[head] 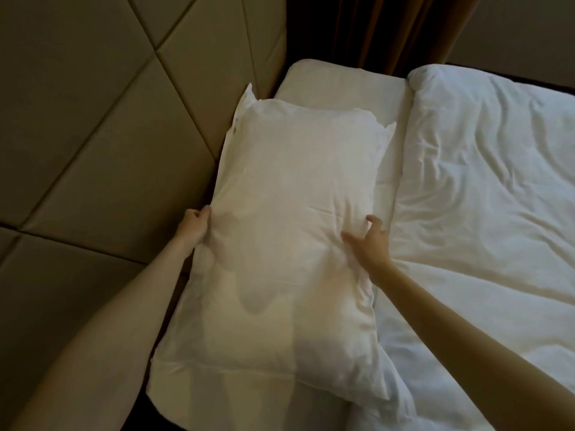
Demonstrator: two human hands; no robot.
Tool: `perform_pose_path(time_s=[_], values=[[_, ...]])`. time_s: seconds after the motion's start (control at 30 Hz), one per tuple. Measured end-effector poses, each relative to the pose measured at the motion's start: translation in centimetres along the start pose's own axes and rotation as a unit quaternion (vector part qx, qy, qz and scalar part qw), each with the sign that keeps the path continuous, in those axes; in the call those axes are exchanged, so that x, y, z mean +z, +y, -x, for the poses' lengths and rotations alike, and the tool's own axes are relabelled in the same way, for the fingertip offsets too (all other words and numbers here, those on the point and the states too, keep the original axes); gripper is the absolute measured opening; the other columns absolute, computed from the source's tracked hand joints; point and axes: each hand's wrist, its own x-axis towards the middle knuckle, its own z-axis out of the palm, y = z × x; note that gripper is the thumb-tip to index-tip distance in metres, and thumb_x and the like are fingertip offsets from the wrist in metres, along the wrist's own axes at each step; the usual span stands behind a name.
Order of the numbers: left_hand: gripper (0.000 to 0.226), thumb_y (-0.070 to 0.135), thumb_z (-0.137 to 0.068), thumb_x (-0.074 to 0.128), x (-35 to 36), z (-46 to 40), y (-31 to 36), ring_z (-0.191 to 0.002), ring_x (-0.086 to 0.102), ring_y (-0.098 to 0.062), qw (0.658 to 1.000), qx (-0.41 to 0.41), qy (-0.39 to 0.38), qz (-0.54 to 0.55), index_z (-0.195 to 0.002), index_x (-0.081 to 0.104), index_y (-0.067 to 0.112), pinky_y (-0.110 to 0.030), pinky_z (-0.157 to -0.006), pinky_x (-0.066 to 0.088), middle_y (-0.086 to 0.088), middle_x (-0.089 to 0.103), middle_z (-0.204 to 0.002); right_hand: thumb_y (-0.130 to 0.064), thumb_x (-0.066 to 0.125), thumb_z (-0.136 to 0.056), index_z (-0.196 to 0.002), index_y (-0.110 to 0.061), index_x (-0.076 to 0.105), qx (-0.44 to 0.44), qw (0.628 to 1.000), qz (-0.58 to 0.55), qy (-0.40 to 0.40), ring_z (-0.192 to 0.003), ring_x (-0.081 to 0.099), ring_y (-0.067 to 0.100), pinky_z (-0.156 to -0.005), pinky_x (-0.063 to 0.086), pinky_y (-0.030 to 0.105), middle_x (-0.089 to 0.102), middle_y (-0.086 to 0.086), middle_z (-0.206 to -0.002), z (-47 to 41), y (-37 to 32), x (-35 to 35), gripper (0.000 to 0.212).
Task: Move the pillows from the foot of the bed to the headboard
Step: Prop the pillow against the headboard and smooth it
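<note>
We see the padded headboard [93, 126] filling the left side, and the bed [342, 88] with its rumpled white duvet [485, 188] spreading to the right. A white pillow [280, 231] lies lengthwise along the headboard, touching it, on top of a second pillow [174, 390] whose near edge shows beneath. Our left hand [194, 228] has its grip clenched on the pillow's left edge. Our right hand [370, 241] presses its right side, fingers spread, grip released.
</note>
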Motion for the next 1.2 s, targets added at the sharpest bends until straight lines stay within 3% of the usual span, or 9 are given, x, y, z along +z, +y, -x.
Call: perform_pose_path(time_s=[0.1,0.23,0.33,0.43,0.53,0.73,0.8,1.03,1.2], values=[[0.08,0.068,-0.089,0.024,1.2,-0.2,0.4,-0.126,0.047,-0.03,0.993,-0.047,-0.093,0.058,-0.145,0.034,0.012,-0.045,-0.109,0.036,-0.013,0.047,-0.142,-0.042,0.068,-0.08,-0.148,-0.031,0.015,0.023,0.997,-0.028,-0.064,-0.127,0.043,0.037,-0.102,0.042,0.05,0.032,0.014,-0.148,-0.2,0.7,-0.1,0.087],[0.083,0.069,-0.088,0.029,3.4,0.2,0.5,-0.12,0.052,-0.029,0.986,-0.064,-0.091,0.125,-0.144,0.034,0.009,-0.038,-0.101,0.042,-0.011,0.051,-0.137,-0.033,0.07,-0.081,-0.15,-0.031,0.012,0.044,0.985,-0.081,-0.149,-0.127,0.041,0.026,-0.106,0.039,0.05,0.036,-0.002,-0.143,-0.4,3.1,-1.1,0.09],[0.065,0.056,-0.091,0.042,4.7,1.3,1.9,-0.1,0.058,-0.025,0.988,0.019,-0.012,0.154,-0.129,0.052,0.003,-0.032,-0.081,0.043,-0.006,0.06,-0.109,-0.013,0.061,-0.086,-0.142,-0.022,0.037,0.048,0.974,-0.163,-0.147,-0.117,0.054,0.026,-0.103,0.044,0.048,0.054,0.006,-0.135,-0.8,4.1,-1.3,0.062],[0.034,0.034,-0.093,0.051,5.1,3.4,4.5,-0.087,0.061,-0.024,0.97,0.155,0.075,0.174,-0.101,0.066,0.004,-0.029,-0.073,0.042,-0.011,0.066,-0.098,-0.007,0.054,-0.088,-0.136,-0.017,0.05,0.053,0.975,-0.19,-0.104,-0.113,0.058,0.025,-0.104,0.043,0.047,0.063,0.004,-0.125,-1.0,4.0,-1.1,0.049],[0.034,0.028,-0.094,0.049,4.3,4.9,7.9,-0.064,0.054,-0.02,0.95,0.252,0.137,0.123,-0.067,0.058,0.008,-0.029,-0.059,0.038,-0.006,0.059,-0.068,0.0,0.049,-0.089,-0.131,-0.016,0.055,0.059,0.97,-0.215,-0.092,-0.114,0.059,0.027,-0.105,0.043,0.046,0.064,0.006,-0.124,-1.2,3.3,-1.3,0.046],[0.04,0.03,-0.098,0.043,1.0,7.7,16.9,-0.051,0.046,-0.005,0.887,0.409,0.209,0.054,-0.062,0.052,0.014,-0.022,-0.052,0.029,0.006,0.051,-0.055,-0.001,0.052,-0.09,-0.129,-0.018,0.057,0.06,0.946,-0.302,-0.101,-0.109,0.061,0.023,-0.099,0.048,0.04,0.066,0.004,-0.122,-1.2,-0.9,-1.2,0.044],[0.042,0.032,-0.097,0.043,-0.4,8.1,20.0,-0.054,0.047,-0.014,0.871,0.439,0.214,0.048,-0.06,0.049,0.012,-0.026,-0.056,0.034,0.001,0.051,-0.057,0.0,0.051,-0.091,-0.131,-0.016,0.056,0.042,0.936,-0.33,-0.114,-0.112,0.061,0.024,-0.101,0.047,0.04,0.065,0.007,-0.125,-1.5,-3.0,-1.3,0.043],[0.047,0.035,-0.097,0.042,-4.8,8.5,30.3,-0.057,0.042,-0.02,0.83,0.482,0.279,0.023,-0.054,0.038,0.017,-0.03,-0.058,0.028,-0.004,0.043,-0.052,-0.001,0.036,-0.094,-0.138,-0.023,0.048,-0.031,0.931,-0.346,-0.115,-0.12,0.055,0.023,-0.106,0.042,0.042,0.059,0.003,-0.133,-6.1,-12.9,-4.0,0.051],[0.05,0.036,-0.097,0.043,-7.4,7.6,36.7,-0.048,0.034,-0.012,0.8,0.51,0.315,0.043,-0.051,0.032,0.02,-0.031,-0.053,0.027,0.004,0.037,-0.048,-0.024,0.036,-0.097,-0.137,-0.045,0.04,-0.085,0.927,-0.34,-0.134,-0.119,0.051,0.016,-0.097,0.043,0.035,0.055,-0.012,-0.135,-10.1,-19.6,-4.9,0.046]])
